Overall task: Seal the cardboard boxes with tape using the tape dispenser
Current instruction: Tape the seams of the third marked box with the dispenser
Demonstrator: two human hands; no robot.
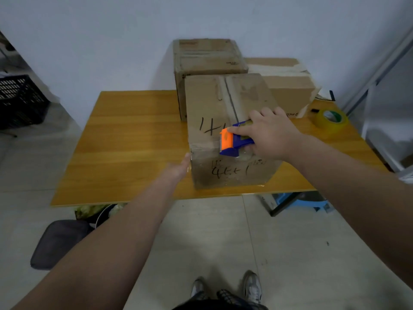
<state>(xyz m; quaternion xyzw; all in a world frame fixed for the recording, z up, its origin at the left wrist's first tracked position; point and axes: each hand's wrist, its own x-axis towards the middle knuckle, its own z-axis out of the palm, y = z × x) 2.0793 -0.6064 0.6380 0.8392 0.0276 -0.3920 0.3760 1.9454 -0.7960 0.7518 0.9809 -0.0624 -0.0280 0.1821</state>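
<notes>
- Head view is showing the right hand point(271, 134) gripping the blue and orange tape dispenser point(234, 139), pressing it onto the top of the nearest cardboard box point(228, 130) close to the front edge, with the orange blade end pointing left.
- The left hand point(182, 166) is bracing flat against the box's left front corner; its fingers are hidden behind the corner, so I cannot tell whether they are curled or loose (it is not holding anything I can see).
- That box is sitting near the front of the wooden counter point(125, 139), with 2 more boxes behind it, a taller one point(207, 57) and a lower one point(288, 86) carrying pale tape.
- Risk 1: the box is standing close to the counter's front edge, so a hard pull toward the person is likely to slide it off unless the left hand is holding firm.
- Risk 2: the dispenser is sitting off the centre seam point(231, 101), so the strip may be missing the flap gap and leaving it unsealed.
- Risk 3: the clear tape near the front edge is looking wrinkled (hard to judge through blur); uneven pressure would be trapping folds.
- A spare tape roll point(331, 119) is lying at the counter's right side, well apart from the work.
</notes>
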